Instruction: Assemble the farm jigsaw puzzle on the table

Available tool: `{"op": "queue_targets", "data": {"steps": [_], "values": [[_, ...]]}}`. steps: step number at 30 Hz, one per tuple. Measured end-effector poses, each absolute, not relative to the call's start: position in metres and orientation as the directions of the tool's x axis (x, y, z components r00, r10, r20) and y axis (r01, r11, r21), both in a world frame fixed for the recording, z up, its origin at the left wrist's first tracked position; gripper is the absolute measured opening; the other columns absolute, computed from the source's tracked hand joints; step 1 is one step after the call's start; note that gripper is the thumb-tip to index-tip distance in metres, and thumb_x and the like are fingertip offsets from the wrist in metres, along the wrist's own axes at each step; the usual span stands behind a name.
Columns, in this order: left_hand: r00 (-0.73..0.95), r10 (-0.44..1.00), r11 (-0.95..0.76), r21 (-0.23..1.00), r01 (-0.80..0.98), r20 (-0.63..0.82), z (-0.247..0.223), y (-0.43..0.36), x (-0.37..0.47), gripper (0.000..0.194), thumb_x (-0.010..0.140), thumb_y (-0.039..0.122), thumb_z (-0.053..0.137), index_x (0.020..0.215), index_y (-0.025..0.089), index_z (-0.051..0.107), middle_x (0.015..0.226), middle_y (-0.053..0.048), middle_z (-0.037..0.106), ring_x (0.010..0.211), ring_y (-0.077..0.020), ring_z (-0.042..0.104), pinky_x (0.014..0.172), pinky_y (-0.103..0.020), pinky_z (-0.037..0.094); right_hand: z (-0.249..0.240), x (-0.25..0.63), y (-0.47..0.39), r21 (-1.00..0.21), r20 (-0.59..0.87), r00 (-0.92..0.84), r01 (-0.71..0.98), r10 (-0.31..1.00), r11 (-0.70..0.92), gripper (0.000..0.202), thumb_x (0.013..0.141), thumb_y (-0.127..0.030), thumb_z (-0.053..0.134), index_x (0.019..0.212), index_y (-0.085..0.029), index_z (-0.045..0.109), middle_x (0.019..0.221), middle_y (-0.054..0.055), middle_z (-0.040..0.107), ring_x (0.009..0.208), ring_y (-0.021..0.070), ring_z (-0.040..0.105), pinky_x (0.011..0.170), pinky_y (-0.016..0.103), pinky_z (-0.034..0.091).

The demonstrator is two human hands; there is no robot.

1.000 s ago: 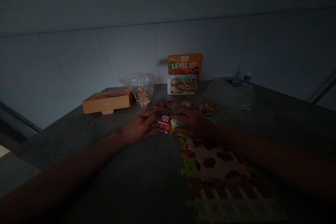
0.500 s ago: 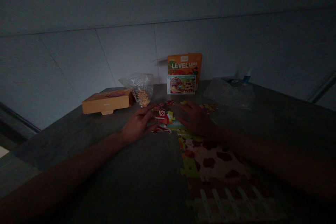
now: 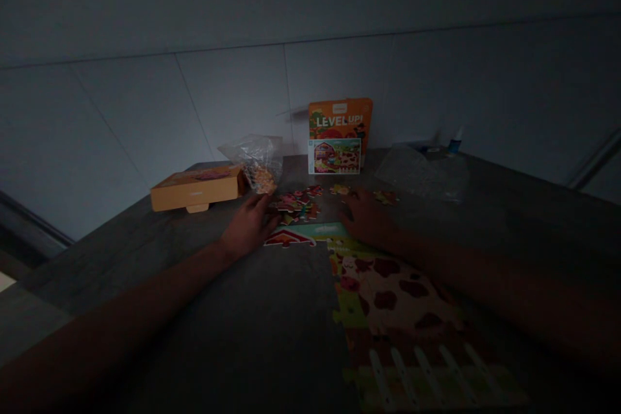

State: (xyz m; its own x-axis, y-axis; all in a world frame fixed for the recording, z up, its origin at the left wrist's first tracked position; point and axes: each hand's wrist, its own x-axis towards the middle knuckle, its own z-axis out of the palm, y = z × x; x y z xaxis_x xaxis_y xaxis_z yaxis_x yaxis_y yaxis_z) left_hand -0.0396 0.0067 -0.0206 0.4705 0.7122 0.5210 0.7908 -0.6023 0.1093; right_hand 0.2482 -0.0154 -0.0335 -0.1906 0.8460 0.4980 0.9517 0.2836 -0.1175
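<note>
Several puzzle pieces (image 3: 294, 202) lie between both hands (image 3: 246, 228).

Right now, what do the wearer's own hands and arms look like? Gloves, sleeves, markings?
Left hand and right hand: five-fingered, ungloved. Left forearm and right forearm: no sleeve, watch or cable visible. Too dark to rule out rings or small markings.

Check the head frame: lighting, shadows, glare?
Head view: underexposed, puzzle cow murky; head view: right hand darker than left hand; head view: shadow on the wall left of the orange box, whose lettering reads clearly; head view: sheen on the left plastic bag, no harsh glare.
</note>
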Motion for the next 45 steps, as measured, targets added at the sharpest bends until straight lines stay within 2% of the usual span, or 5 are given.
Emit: {"op": "queue_targets", "data": {"steps": [4,11,32,39,45], "values": [[0.469,0.726,-0.59,0.104,0.801,0.503,-0.019,0.004,-0.039,0.038,0.092,0.032,0.055,0.126,0.015,0.053,0.119,-0.013,0.063,0.113,-0.0269,0.062,0.096,-0.042,0.053,-0.03,0.251,-0.011,-0.124,0.548,-0.225,0.931,0.806,0.344,0.034,0.087,-0.027,0.055,0.12,-0.027,0.064,0.122,0.013,0.061,0.111,0.0275,0.06,0.093,0.045,0.049],[0.482,0.71,-0.592,0.064,0.803,0.513,-0.019,0.005,-0.039,0.038,0.093,0.033,0.054,0.126,0.014,0.054,0.119,-0.014,0.063,0.116,-0.0288,0.059,0.097,-0.045,0.052,-0.042,0.269,0.007,-0.145,0.535,0.005,0.986,0.845,0.086,0.027,0.084,-0.045,0.064,0.104,-0.027,0.069,0.097,0.017,0.07,0.097,0.0374,0.065,0.084,0.061,0.046],[0.657,0.591,-0.757,0.042,0.652,0.468,-0.016,0.002,-0.037,0.028,0.095,0.025,0.047,0.119,0.016,0.058,0.116,-0.011,0.065,0.118,-0.0255,0.056,0.097,-0.041,0.053,-0.031,0.26,-0.002,-0.209,0.568,-0.303,0.846,0.765,0.49,0.031,0.088,-0.023,0.058,0.118,-0.028,0.062,0.119,0.008,0.068,0.115,0.0269,0.06,0.098,0.048,0.05],[0.668,0.575,-0.766,0.025,0.642,0.472,-0.015,0.001,-0.036,0.024,0.095,0.023,0.047,0.114,0.018,0.06,0.107,-0.009,0.068,0.113,-0.0251,0.059,0.095,-0.042,0.054,-0.049,0.263,0.001,-0.195,0.631,-0.026,0.962,0.775,0.191,0.036,0.088,-0.05,0.056,0.116,-0.03,0.065,0.101,0.019,0.07,0.106,0.0416,0.061,0.083,0.066,0.046],[0.665,0.563,-0.766,0.009,0.642,0.49,-0.017,0.004,-0.038,0.024,0.094,0.022,0.048,0.115,0.016,0.06,0.107,-0.011,0.068,0.114,-0.0259,0.058,0.094,-0.042,0.054,-0.045,0.263,0.003,-0.231,0.543,-0.106,0.935,0.833,0.27,0.036,0.09,-0.04,0.051,0.124,-0.031,0.06,0.104,0.013,0.072,0.1,0.0327,0.067,0.088,0.056,0.048]]}}
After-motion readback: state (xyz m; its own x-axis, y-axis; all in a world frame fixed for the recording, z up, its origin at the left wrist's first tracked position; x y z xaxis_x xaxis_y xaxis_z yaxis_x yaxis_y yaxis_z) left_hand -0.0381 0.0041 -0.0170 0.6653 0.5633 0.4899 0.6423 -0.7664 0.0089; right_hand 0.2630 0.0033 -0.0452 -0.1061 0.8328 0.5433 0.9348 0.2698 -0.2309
